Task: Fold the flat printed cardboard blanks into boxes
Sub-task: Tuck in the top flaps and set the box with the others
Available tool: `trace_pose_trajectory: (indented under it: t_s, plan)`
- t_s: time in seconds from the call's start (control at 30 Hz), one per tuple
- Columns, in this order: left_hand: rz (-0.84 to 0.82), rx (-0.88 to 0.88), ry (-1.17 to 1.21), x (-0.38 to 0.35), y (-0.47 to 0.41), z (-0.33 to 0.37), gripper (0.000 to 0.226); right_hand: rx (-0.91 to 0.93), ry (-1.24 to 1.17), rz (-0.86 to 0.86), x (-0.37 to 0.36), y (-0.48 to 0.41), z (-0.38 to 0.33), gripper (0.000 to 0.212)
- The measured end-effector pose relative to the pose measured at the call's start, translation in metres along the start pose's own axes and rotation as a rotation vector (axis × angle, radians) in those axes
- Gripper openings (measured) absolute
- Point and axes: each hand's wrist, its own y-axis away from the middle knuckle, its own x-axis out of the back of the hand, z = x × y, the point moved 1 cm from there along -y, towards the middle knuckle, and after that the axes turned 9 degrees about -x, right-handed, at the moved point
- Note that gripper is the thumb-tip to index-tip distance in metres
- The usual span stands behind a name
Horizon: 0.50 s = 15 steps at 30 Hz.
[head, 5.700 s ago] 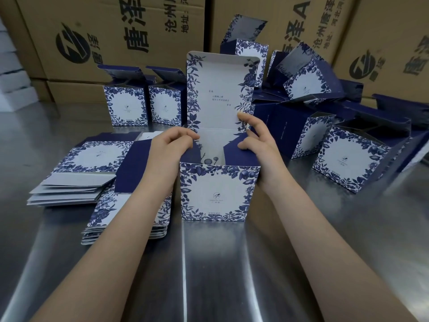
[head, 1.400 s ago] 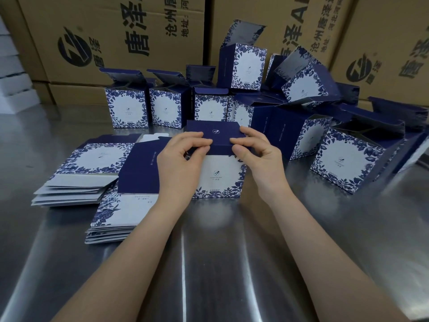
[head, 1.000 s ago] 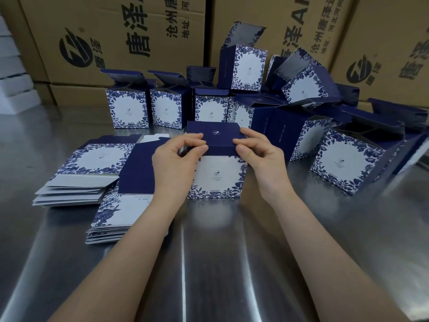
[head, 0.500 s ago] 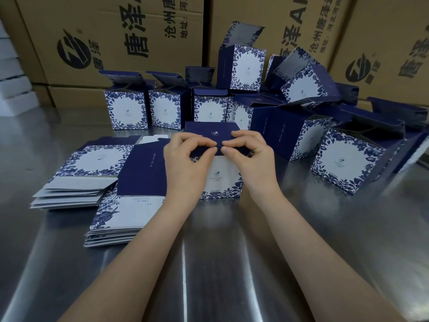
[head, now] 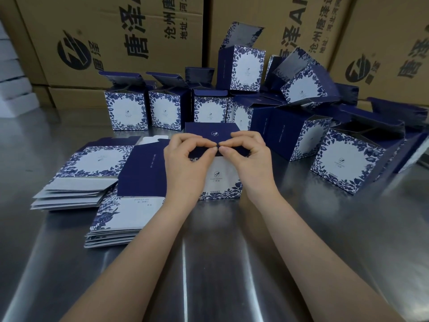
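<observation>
From my remote seat I log, largest first: brown printed shipping cartons [head: 116,43] walling the back; steel table [head: 220,263] beneath everything; folded boxes [head: 126,110], blue-and-white floral, a row standing at the far edge with flaps up and a tumbled heap to the right, unchanged since half a second ago; flat blanks [head: 88,163] in two fanned stacks on the left, the nearer one just beside the work; one box [head: 220,180] upright at the table's middle, in front of the row, its dark-blue lid [head: 209,130] lying flat over the top where nearly six seconds back it stood open and vertical; left hand [head: 185,163] and right hand [head: 253,163], each pinching the lid's front edge between thumb and forefinger, other fingers curled; a second ago they sat apart toward the lid's corners, now their fingertips meet at the centre of that edge; whether the tuck flap is fully seated I cannot tell, the fingers cover it.
</observation>
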Motion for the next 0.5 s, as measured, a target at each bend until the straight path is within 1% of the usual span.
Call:
trace_pose_trajectory:
  t_s: [0.1, 0.2, 0.4, 0.5]
  plan:
    - [-0.014, 0.006, -0.002, 0.003, -0.002, -0.001, 0.014, -0.001, -0.014, -0.031, 0.003, -0.001, 0.003, 0.027]
    - [-0.025, 0.006, 0.033, 0.009, -0.003, -0.003, 0.014, -0.004, -0.028, -0.081, 0.012, -0.003, 0.006, 0.027]
    - [0.026, 0.028, 0.066, 0.008, -0.005, -0.004, 0.02, 0.016, -0.055, -0.016, 0.009, -0.006, 0.01, 0.03]
    - [0.017, 0.025, 0.08, 0.01, -0.006, -0.007, 0.02, 0.016, -0.065, -0.064, 0.014, -0.008, 0.011, 0.029]
